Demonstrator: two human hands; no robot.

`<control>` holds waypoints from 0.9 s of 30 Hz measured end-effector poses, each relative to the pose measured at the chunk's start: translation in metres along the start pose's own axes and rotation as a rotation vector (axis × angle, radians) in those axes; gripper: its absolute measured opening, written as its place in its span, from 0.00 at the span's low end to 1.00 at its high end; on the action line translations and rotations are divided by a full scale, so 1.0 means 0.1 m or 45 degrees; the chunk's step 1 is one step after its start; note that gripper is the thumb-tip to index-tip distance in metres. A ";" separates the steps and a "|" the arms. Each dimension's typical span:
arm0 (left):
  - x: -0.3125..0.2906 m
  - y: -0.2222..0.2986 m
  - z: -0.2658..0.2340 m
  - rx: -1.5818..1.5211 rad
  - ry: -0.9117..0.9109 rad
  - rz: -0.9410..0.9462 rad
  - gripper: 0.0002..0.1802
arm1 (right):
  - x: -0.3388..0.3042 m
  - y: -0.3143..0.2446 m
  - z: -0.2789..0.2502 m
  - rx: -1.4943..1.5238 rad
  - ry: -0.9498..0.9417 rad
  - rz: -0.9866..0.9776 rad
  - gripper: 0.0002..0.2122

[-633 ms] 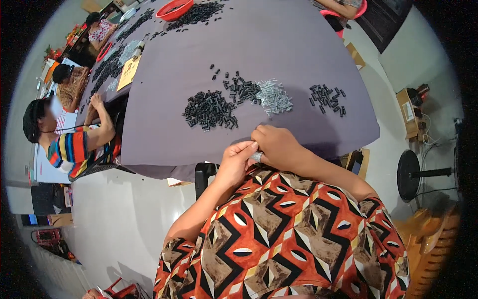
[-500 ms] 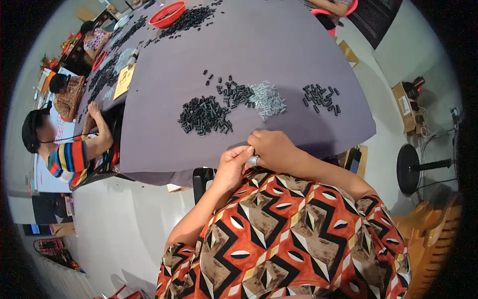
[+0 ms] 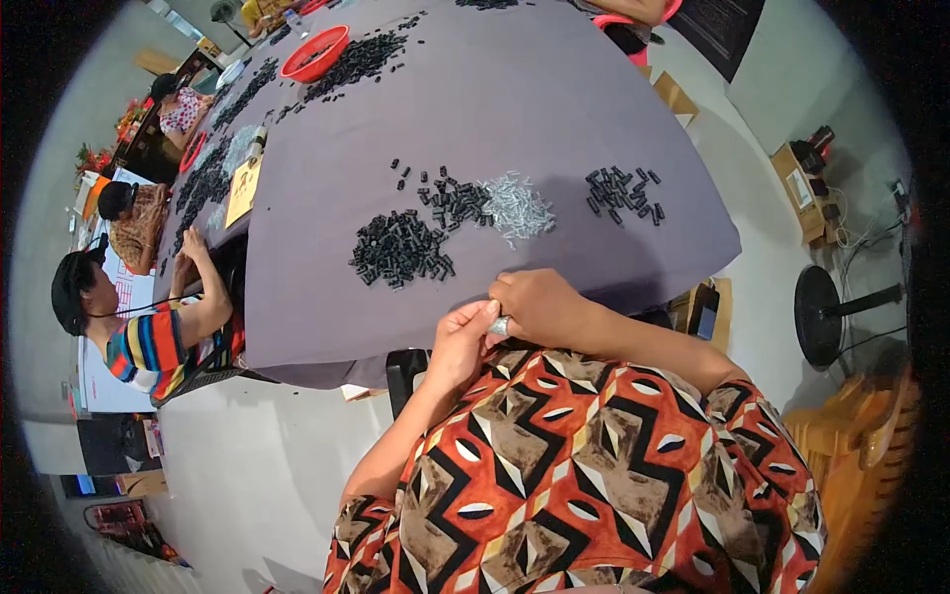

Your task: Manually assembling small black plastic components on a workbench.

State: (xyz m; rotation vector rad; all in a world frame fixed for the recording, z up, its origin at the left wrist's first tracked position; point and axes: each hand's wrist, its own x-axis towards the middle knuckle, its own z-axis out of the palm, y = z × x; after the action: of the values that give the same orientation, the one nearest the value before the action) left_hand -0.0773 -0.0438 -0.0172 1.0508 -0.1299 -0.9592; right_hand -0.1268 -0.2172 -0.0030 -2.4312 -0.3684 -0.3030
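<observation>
Fingers (image 3: pixel 478 315) of 2 bare hands meet on the person's side of the clear pile (image 3: pixel 518 207). A wide table (image 3: pixel 534 99) under grey-purple cloth stretches beneath and beyond that pile. The biggest black heap (image 3: pixel 401 247), of short tubular pieces, lies to the clear pile's left and slightly nearer. A smaller black heap (image 3: pixel 457 203) touches its left side; a loose black cluster (image 3: pixel 623 195) sits apart to its right. The left hand (image 3: pixel 458 337) has thumb and forefinger pinched at the right fingertips; whether they grip a piece is too hidden to tell. The right hand (image 3: pixel 539 305) curls around a pale clump (image 3: pixel 499 326), seemingly clear pieces. Handling this well likely means a light pinch, steady wrists and the clump tucked securely, so none spill.
</observation>
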 end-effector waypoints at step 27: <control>1.43 1.07 -0.11 2.238 0.288 1.006 0.11 | -0.08 0.78 -0.55 -0.267 0.502 0.336 0.14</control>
State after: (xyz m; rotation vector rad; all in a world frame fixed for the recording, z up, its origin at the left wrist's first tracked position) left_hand 0.0798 -0.1240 0.0127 2.3760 -1.2492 0.2658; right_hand -0.1147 -0.3121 -0.0083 -2.5075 0.1646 -0.7160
